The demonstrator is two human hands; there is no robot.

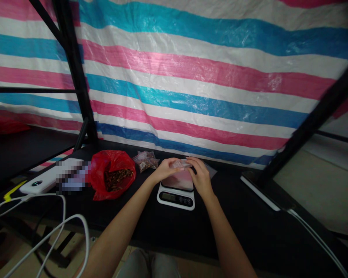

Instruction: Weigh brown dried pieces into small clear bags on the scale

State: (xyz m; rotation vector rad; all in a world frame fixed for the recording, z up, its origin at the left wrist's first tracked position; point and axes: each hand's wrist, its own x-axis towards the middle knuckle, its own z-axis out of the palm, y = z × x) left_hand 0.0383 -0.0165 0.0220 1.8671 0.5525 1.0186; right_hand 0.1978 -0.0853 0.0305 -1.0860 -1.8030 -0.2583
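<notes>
Both of my hands meet over the back of a white kitchen scale [176, 201] with a shiny metal plate. Between them is a small clear plastic bag [181, 163], its contents too small to make out. My left hand [168, 170] pinches the bag from the left side, and my right hand [199, 173] has its fingers closed on it from the right. Left of the scale lie filled small clear bags [146, 160]. Farther left, a red plastic bag [111, 154] stands open with many small brown pieces inside. Part of a flat clear bag [211, 171] shows behind my right hand.
A white power bank [37, 185] with a looping white cable [65, 208] sits at the left. To the right, a phone-like device [261, 191] lies by a black frame post [301, 119]. A striped plastic sheet [191, 77] hangs behind the black table [220, 208].
</notes>
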